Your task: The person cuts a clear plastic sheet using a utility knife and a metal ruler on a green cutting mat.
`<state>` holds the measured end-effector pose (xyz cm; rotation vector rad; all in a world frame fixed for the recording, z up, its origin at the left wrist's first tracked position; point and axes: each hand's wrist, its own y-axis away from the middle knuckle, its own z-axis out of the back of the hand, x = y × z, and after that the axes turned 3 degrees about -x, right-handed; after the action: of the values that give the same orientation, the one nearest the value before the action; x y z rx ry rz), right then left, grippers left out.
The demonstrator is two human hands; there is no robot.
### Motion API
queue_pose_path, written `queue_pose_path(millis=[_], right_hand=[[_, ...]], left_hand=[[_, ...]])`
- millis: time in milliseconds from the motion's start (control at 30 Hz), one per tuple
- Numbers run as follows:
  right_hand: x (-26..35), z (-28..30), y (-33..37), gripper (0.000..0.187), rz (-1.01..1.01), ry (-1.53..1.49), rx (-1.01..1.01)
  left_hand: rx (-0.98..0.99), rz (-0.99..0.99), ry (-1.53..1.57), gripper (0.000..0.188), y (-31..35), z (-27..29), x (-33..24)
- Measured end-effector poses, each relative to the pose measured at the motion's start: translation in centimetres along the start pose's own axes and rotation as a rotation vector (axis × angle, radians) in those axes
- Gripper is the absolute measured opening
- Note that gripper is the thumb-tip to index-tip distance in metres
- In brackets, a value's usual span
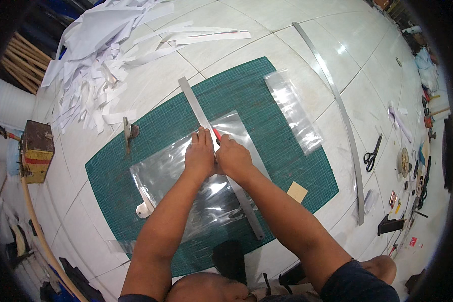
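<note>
A steel ruler (190, 97) lies slantwise across a sheet of clear plastic (158, 168) on the green cutting mat (256, 75). My left hand (200, 155) rests flat on the plastic along the ruler's left side, fingers stretched out and pointing away from me. Right beside it, my right hand (233, 158) is closed around a red cutter knife (217, 135), held against the ruler's right edge. The knife's blade cannot be made out. The ruler's middle is hidden under my hands, and its near end (257, 232) shows between my forearms.
A narrow stack of clear plastic (294, 113) lies at the mat's right. Beyond the mat are a long metal strip (332, 83), black scissors (372, 153) and tools. White paper scraps (93, 83) heap up at far left, near a wooden box (38, 151). A beige card (297, 192) sits by my right forearm.
</note>
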<state>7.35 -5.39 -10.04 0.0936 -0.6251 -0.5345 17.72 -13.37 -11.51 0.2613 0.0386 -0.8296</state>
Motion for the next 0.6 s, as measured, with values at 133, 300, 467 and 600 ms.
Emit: queue_pose_path(millis=[133,300,467,600], right_hand=[[0.7,0.5,0.2,0.026,-0.040,-0.070,0.047],[0.8,1.3,-0.9,0.027,-0.033,-0.062,0.061],[-1.3,1.2,4.5,0.027,-0.056,-0.096,0.176],[-3.5,1.9,11.5,0.027,-0.058,-0.041,0.182]], left_hand=[[-0.046,-0.049,-0.064,0.097,0.1,-0.4,0.2],[-0.118,-0.098,-0.085,0.120,-0.6,0.2,-0.1],[0.030,-0.014,-0.036,0.137,0.3,1.3,-0.7],[0.099,0.025,0.035,0.142,-0.1,2.1,-1.2]])
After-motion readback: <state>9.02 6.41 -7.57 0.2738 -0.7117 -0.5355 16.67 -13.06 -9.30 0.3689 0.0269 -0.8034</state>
